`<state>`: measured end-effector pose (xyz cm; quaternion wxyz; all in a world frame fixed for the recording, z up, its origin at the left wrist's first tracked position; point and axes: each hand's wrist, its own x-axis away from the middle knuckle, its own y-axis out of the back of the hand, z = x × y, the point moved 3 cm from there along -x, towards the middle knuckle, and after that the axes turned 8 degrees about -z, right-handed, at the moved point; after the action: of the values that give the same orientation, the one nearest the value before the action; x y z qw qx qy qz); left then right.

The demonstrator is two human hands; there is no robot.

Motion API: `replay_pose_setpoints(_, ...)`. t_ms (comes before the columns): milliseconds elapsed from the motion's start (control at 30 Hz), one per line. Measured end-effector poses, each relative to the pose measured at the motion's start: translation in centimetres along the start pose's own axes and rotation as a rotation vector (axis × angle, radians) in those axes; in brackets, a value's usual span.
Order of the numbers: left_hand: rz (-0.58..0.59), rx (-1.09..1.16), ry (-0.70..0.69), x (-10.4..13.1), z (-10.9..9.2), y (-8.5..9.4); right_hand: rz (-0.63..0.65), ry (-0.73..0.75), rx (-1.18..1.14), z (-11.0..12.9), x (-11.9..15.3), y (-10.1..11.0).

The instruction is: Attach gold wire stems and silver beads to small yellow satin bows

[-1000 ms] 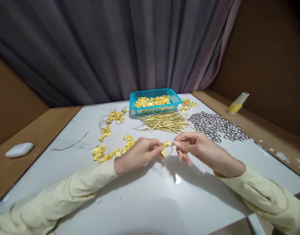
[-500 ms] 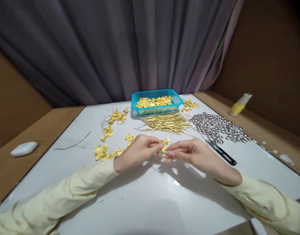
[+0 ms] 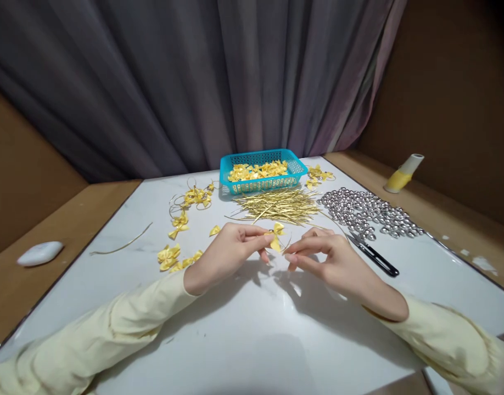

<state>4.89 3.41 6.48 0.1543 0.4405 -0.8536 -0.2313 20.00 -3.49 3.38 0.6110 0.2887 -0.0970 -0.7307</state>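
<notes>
Above the middle of the white table, my left hand (image 3: 239, 245) pinches a yellow ribbon bow (image 3: 277, 236) between thumb and forefinger. A thin gold wire (image 3: 289, 242) runs out from the bow toward the right. My right hand (image 3: 320, 252) has its thumb and forefinger closed at the wire's end, just right of the bow. Just beyond the hands lies a pile of gold wire ties (image 3: 280, 207). Several finished-looking bows with wire loops (image 3: 196, 196) rest at the left, and more loose yellow bows (image 3: 168, 257) lie beside my left wrist.
A blue basket (image 3: 262, 185) of yellow bows stands at the back. Silver beads (image 3: 359, 211) spread over the right side, near black-handled scissors (image 3: 378, 258). A single wire (image 3: 122, 241) and a white oval object (image 3: 40, 253) are at left. A yellow-banded tube (image 3: 403, 174) stands at right.
My right hand has drawn slightly right, away from the bow, and more of the bow and wire shows. My left hand has shifted slightly left, still pinching the bow.
</notes>
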Motion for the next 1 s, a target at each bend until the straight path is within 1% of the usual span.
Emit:
replay_pose_setpoints(133,-0.002,-0.003,0.015,0.03,-0.03,-0.08,0.005,0.004,0.037,-0.01,0.03,-0.04)
replay_pose_setpoints(500,0.031,0.063,0.019,-0.11,0.22,-0.20,-0.001,-0.049,-0.009,-0.12,-0.05,0.13)
replay_pose_setpoints(700,0.017,0.068,0.033,0.00,0.18,-0.30,-0.019,-0.074,-0.018,-0.17,-0.13,0.18)
replay_pose_setpoints(1000,-0.002,0.074,0.021,0.22,0.14,-0.35,-0.052,-0.038,0.013,0.19,-0.07,0.27)
